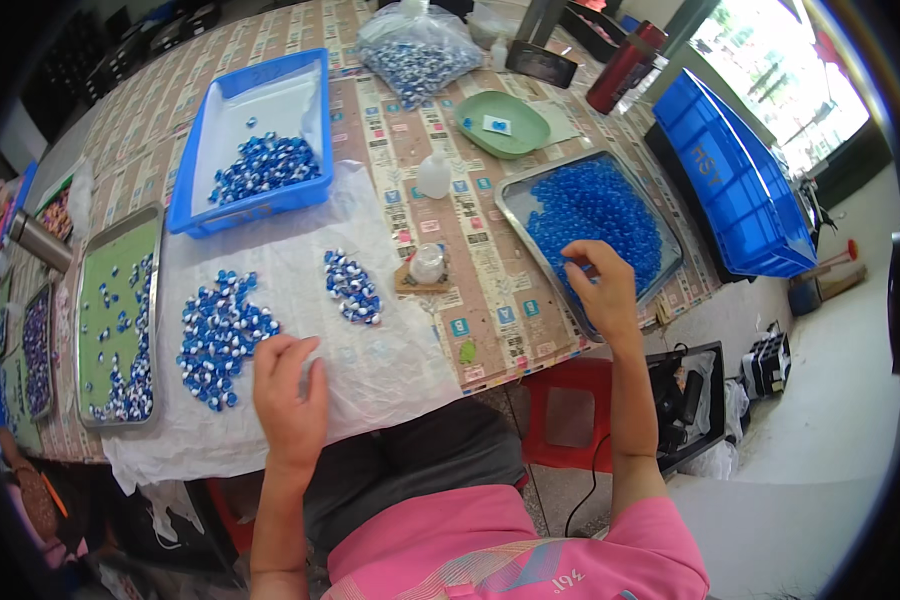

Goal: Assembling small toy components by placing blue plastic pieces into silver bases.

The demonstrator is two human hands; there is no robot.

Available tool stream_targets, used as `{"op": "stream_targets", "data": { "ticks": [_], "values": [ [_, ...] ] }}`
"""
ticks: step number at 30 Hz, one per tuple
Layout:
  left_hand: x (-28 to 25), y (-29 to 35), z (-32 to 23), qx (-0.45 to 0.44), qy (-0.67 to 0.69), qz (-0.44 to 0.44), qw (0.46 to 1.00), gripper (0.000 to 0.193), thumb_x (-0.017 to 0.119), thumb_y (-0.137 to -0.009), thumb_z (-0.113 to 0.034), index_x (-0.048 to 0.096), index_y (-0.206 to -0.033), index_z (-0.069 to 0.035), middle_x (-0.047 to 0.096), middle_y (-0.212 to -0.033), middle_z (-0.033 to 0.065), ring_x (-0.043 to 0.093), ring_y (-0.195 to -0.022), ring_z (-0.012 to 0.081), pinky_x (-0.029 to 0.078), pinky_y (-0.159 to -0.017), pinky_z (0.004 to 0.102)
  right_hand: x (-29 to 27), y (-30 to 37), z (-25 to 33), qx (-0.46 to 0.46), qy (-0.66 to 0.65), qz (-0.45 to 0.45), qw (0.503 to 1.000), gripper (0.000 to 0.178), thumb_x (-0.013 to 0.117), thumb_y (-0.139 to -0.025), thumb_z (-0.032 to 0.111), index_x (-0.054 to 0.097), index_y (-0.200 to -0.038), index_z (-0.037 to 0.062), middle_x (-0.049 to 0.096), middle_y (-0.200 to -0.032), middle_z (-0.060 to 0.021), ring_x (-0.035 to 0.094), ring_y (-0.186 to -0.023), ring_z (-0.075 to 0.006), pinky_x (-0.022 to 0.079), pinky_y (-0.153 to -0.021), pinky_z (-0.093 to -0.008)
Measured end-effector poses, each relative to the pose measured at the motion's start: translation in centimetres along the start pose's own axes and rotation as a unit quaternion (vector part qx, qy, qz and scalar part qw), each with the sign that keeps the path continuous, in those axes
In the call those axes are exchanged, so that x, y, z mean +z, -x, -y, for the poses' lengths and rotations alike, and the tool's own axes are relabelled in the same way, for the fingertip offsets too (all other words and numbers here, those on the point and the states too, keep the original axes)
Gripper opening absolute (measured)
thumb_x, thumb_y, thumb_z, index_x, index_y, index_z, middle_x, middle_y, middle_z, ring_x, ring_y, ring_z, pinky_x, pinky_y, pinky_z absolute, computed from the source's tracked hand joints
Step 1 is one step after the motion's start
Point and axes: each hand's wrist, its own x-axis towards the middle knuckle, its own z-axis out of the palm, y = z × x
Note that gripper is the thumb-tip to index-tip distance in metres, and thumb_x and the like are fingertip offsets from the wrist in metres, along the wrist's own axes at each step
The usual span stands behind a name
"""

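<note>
My left hand (292, 400) hovers at the near right edge of a loose pile of blue-and-white beads (215, 335) on white paper. Its fingers are loosely bent, the thumb stands apart from them, and nothing shows between. Over the near part of a metal tray (513, 205) filled with clear blue beads (595, 215) is my right hand (605, 288). Its thumb and fingertips are drawn together in a pinch; whatever they hold is too small to make out. Between the hands lies a smaller pile of blue-and-white beads (352, 287). A small clear jar (428, 263) stands on a little board.
To the left is a green-lined tray (105, 340) with scattered beads. Behind the piles sits a blue bin (260, 216) of beads; farther off are a bag of beads (418, 55), a green dish (520, 140) and a red flask (625, 68). A blue crate (735, 180) stands right.
</note>
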Motion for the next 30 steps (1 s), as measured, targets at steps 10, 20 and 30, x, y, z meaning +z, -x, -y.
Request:
{"op": "stream_targets", "data": {
  "ticks": [10, 20, 30],
  "values": [
    [4.0, -1.9, -1.5, 0.047, 0.038, 0.051, 0.997, 0.022, 0.068, -0.079, 0.002, 0.068, -0.100, -0.001, 0.057, -0.091, 0.0121, 0.057, -0.087, 0.0303, 0.047, -0.075, 0.0386, 3.2, 4.5, 4.5, -0.004, -0.308, 0.175, 0.935, 0.018, 0.065, -0.085, -0.009, 0.065, -0.102, -0.0010, 0.061, -0.108, -0.0058, 0.062, -0.096, -0.0119, 0.049, -0.085, -0.0235],
    [4.8, -1.9, -1.9, 0.052, 0.008, 0.046, 0.998, 0.010, 0.070, -0.079, -0.002, 0.067, -0.089, -0.002, 0.058, -0.088, 0.0100, 0.056, -0.085, 0.0295, 0.047, -0.073, 0.0392, 6.4, 5.7, 6.2, 0.118, -0.414, 0.186, 0.883, 0.023, 0.068, -0.084, -0.006, 0.065, -0.107, -0.0012, 0.062, -0.109, -0.0047, 0.062, -0.092, -0.0091, 0.052, -0.081, -0.0234],
    [2.9, -0.5, -2.6, -0.004, 0.116, 0.071, 0.991, 0.020, 0.068, -0.080, 0.007, 0.067, -0.098, -0.001, 0.062, -0.094, 0.0104, 0.062, -0.083, 0.0204, 0.049, -0.072, 0.0286, 7.1, 5.8, 7.2, 0.085, -0.360, 0.206, 0.906, 0.027, 0.069, -0.084, -0.005, 0.064, -0.110, -0.0015, 0.062, -0.107, -0.0041, 0.062, -0.095, -0.0084, 0.051, -0.078, -0.0217]
  ]
}}
